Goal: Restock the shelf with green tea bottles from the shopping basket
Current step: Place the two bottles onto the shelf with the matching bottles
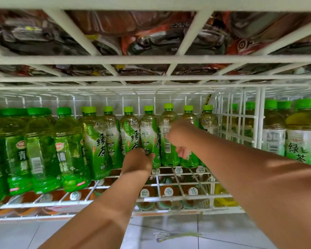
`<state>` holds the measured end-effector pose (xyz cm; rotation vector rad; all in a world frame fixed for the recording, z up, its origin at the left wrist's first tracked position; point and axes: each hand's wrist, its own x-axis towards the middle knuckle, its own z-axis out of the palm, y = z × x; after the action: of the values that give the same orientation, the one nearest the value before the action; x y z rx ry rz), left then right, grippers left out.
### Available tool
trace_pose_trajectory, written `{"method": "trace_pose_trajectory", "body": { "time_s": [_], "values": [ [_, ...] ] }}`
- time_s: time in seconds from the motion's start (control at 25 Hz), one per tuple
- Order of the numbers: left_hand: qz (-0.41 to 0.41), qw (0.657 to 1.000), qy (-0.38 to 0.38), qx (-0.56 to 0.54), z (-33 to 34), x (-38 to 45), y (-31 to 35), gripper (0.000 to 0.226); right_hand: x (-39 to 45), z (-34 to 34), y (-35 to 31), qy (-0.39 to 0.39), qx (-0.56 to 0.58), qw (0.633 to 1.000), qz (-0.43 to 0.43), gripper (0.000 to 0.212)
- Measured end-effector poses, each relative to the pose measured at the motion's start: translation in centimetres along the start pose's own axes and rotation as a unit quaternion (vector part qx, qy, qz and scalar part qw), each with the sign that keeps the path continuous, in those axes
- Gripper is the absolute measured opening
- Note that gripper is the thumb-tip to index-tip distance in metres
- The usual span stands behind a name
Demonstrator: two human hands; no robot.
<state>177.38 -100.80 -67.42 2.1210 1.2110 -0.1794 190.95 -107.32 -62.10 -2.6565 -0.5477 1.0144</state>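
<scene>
A row of green tea bottles with light-green caps stands on the white wire shelf. My left hand grips the base of one green tea bottle in the middle of the row. My right hand wraps around the neighbouring green tea bottle at label height; its fingers curl behind the bottle. Both bottles stand upright among the others. The shopping basket is out of view.
Darker green bottles fill the shelf's left side. Larger green tea bottles stand past a wire divider on the right. A wire shelf with snack packets hangs low overhead. White-capped bottles sit on the shelf below. Tiled floor lies beneath.
</scene>
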Motion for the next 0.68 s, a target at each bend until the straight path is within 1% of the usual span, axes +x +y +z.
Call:
{"method": "trace_pose_trajectory", "body": {
  "time_s": [0.04, 0.12, 0.24, 0.28, 0.36, 0.44, 0.56, 0.64, 0.68],
  "values": [
    [0.005, 1.0, 0.002, -0.018, -0.2, -0.1, 0.1, 0.036, -0.1, 0.7, 0.7, -0.001, 0.027, 1.0, 0.005, 0.044],
    [0.022, 0.999, 0.015, -0.036, -0.7, -0.4, -0.1, 0.03, -0.3, 2.0, 2.2, 0.028, 0.053, 0.998, -0.013, 0.045],
    [0.062, 0.997, 0.02, -0.038, -1.4, -0.6, -0.7, 0.026, -0.8, 3.1, 3.9, 0.05, 0.08, 0.995, -0.027, 0.054],
    [0.085, 0.995, 0.025, -0.04, -1.6, -0.7, -0.9, 0.029, -1.0, 3.3, 4.3, 0.061, 0.062, 0.995, -0.037, 0.055],
    [0.133, 0.99, 0.034, -0.029, -1.5, -1.0, -1.0, 0.036, -1.4, 3.9, 4.8, 0.111, -0.033, 0.99, -0.078, 0.051],
    [0.174, 0.984, 0.02, 0.028, -1.2, -1.4, -1.3, 0.045, -1.7, 4.7, 5.2, 0.138, -0.116, 0.978, -0.106, 0.039],
    [0.218, 0.967, -0.002, 0.132, -0.7, -1.8, -2.5, 0.055, -2.0, 5.2, 6.2, 0.118, -0.145, 0.976, -0.108, 0.031],
    [0.216, 0.963, 0.01, 0.161, -1.2, -1.8, -3.2, 0.056, -2.4, 5.2, 7.2, 0.136, -0.151, 0.968, -0.144, 0.03],
    [0.202, 0.963, 0.014, 0.177, -1.6, -2.1, -3.3, 0.057, -2.8, 5.2, 7.6, 0.155, -0.158, 0.961, -0.168, 0.031]
  ]
}}
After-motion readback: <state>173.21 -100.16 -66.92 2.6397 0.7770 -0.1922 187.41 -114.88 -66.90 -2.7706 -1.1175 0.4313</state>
